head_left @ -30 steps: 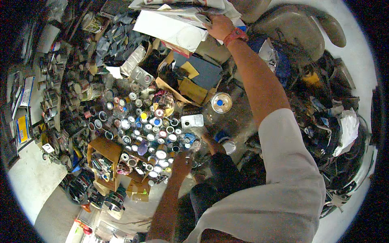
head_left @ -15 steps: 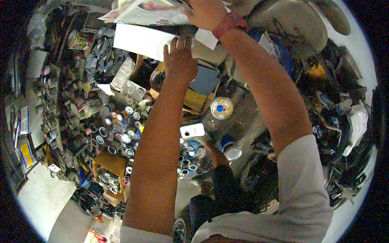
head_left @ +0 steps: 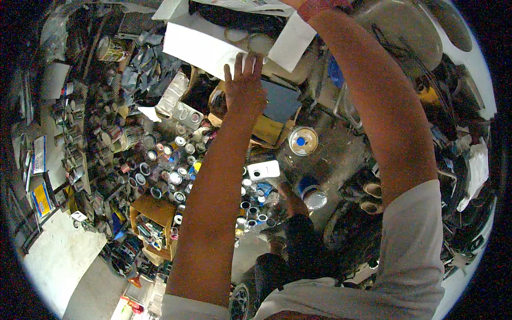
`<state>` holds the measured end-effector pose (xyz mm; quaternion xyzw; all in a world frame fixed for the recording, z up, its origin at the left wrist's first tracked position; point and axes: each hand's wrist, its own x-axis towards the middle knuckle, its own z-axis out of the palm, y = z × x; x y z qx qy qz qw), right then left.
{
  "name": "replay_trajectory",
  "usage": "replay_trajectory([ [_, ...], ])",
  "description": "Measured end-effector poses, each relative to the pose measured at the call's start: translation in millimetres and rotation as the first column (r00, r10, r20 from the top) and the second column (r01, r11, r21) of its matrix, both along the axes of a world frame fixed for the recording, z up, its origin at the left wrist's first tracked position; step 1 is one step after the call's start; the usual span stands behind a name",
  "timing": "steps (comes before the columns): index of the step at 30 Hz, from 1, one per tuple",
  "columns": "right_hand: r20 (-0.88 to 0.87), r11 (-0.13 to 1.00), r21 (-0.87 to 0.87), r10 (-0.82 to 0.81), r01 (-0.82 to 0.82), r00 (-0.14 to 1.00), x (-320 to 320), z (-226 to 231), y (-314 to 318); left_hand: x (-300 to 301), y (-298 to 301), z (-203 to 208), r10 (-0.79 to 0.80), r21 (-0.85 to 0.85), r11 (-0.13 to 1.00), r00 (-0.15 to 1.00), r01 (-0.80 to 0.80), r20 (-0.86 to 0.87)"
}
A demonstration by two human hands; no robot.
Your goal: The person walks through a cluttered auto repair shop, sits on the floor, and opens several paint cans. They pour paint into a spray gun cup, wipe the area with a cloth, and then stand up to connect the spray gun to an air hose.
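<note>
My left hand [head_left: 245, 88] lies with its fingers stretched out on the white flap [head_left: 194, 50] of an open box at the top of the view. Two pale round shapes [head_left: 260, 42] show inside the dark box, and another white flap [head_left: 292, 42] sticks out at its right side. Only a sliver of my right hand [head_left: 293, 3] shows at the upper edge, beside a sheet of newspaper [head_left: 261, 5] that it grips above the box; its fingers are mostly cut off. A red band circles the right wrist.
Below the box sits a brown carton [head_left: 274, 128] with a dark panel. A round tin [head_left: 303, 141] and a blue-white can [head_left: 313, 194] stand to its right. Many small cans [head_left: 176, 177] crowd the floor, near a cardboard box [head_left: 152, 205] of tubes. A white oblong can [head_left: 264, 170] lies among them.
My right hand has moved up and right with the newspaper, uncovering the inside of the box. My left hand stays on the flap while the whole view shifts slightly.
</note>
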<state>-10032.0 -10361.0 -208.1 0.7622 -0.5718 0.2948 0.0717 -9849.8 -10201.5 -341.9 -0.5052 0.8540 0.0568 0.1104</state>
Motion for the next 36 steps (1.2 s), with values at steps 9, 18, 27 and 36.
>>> replay_trajectory([
  [9, 0.115, 0.991, -0.123, 0.062, -0.048, 0.991, 4.5, -8.3, 12.6, -0.9, 4.3, 4.7, 0.038, 0.043, 0.998, 0.998, -0.040, 0.047],
  [18, 0.108, 0.995, -0.095, 0.011, -0.001, 0.994, -14.1, -27.2, 40.1, 1.1, 7.8, -6.8, 0.027, -0.059, 0.998, 0.999, -0.025, 0.029],
  [27, 0.035, 0.917, -0.397, -0.030, 0.041, 0.999, -28.4, -47.0, 60.1, -1.0, 14.8, -13.7, 0.014, -0.085, 0.996, 0.998, -0.009, 0.057],
  [36, 0.112, 0.985, -0.074, 0.162, -0.155, 0.980, 17.2, -82.4, 86.9, -13.3, -8.8, -10.0, 0.047, -0.045, 0.998, 0.994, -0.043, 0.096],
])
